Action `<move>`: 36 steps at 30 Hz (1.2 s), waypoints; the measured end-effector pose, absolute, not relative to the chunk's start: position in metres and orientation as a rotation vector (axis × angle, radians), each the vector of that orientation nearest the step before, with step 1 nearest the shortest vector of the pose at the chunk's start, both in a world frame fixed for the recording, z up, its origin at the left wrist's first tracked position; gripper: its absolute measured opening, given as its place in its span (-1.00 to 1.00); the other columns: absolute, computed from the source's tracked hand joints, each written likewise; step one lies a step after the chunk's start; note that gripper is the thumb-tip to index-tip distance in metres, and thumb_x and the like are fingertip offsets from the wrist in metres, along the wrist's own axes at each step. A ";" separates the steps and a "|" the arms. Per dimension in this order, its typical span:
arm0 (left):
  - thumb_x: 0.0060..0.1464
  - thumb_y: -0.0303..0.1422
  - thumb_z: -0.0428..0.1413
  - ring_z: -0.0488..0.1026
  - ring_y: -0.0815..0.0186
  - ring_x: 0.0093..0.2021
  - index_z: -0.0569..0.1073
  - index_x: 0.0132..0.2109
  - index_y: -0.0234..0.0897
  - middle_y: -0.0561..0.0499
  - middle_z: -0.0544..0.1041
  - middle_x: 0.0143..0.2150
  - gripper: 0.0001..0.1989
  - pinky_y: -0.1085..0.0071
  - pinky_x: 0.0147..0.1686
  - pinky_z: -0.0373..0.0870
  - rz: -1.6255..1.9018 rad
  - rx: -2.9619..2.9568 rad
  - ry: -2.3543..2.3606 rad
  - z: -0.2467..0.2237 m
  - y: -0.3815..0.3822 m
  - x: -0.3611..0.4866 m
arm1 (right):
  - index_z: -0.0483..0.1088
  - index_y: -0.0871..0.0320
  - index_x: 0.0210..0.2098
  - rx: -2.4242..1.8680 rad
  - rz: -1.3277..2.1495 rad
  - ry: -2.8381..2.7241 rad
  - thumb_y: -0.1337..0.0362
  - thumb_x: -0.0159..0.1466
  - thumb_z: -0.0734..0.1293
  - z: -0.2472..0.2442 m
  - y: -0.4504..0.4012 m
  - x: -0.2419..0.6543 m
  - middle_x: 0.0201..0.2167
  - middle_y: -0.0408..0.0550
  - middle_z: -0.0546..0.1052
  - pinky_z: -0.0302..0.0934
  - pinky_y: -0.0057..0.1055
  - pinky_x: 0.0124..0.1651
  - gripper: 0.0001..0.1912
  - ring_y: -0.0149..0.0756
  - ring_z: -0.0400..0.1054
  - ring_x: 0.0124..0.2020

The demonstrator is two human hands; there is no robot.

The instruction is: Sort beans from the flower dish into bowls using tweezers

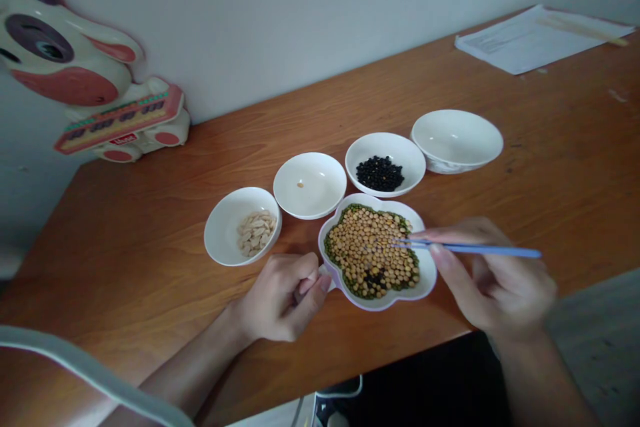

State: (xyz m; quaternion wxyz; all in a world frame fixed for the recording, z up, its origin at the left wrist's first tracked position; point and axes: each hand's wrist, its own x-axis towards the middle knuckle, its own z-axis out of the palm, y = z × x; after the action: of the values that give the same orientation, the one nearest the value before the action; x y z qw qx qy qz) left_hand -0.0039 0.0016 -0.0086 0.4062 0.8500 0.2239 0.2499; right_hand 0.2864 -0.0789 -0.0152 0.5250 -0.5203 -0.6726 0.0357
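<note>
While your left hand grips the small handle of a flower-shaped white dish, your right hand sits to the dish's right, closed narrowly around blue chopsticks. Their long axis runs sideways, tips pointing left, just over the yellow beans lying on green mung beans. Black beans lie in a white bowl just beyond the dish.

Head-worn view, facing forward and down, close above the left hand, right hand
</note>
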 end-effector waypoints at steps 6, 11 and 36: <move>0.25 -0.56 0.08 0.03 0.52 -0.57 0.07 -0.36 -0.20 0.22 0.10 -0.53 -0.66 0.50 -0.53 -0.03 0.650 2.133 0.553 -0.007 0.002 -0.001 | 0.56 0.08 -0.03 -1.169 0.196 -1.776 0.49 0.23 0.43 -0.015 -0.090 0.291 -0.26 -0.07 0.63 0.36 -0.23 -0.23 -0.65 -0.22 0.45 -0.25; 0.25 -0.54 0.06 0.03 0.52 -0.57 0.06 -0.38 -0.20 0.22 0.10 -0.53 -0.66 0.49 -0.53 -0.03 0.656 2.144 0.562 -0.006 0.002 -0.001 | 0.55 0.07 -0.04 -1.186 0.168 -1.823 0.46 0.25 0.43 -0.015 -0.082 0.287 -0.25 -0.09 0.62 0.33 -0.22 -0.17 -0.69 -0.23 0.46 -0.22; 0.27 -0.53 0.05 0.05 0.49 -0.57 0.05 -0.37 -0.19 0.21 0.12 -0.54 -0.66 0.46 -0.54 -0.01 0.646 2.161 0.561 -0.006 0.002 -0.001 | 0.56 -0.06 0.09 -1.242 -0.086 -1.535 0.53 0.23 0.45 -0.013 -0.074 0.283 -0.22 -0.12 0.68 0.33 -0.16 -0.24 -0.50 -0.16 0.43 -0.27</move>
State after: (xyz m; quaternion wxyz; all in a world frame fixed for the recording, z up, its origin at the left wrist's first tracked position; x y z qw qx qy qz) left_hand -0.0008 0.0021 -0.0063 0.3976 0.8531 0.2216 0.2549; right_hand 0.2829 -0.0742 -0.0127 0.5505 -0.5246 -0.6484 -0.0365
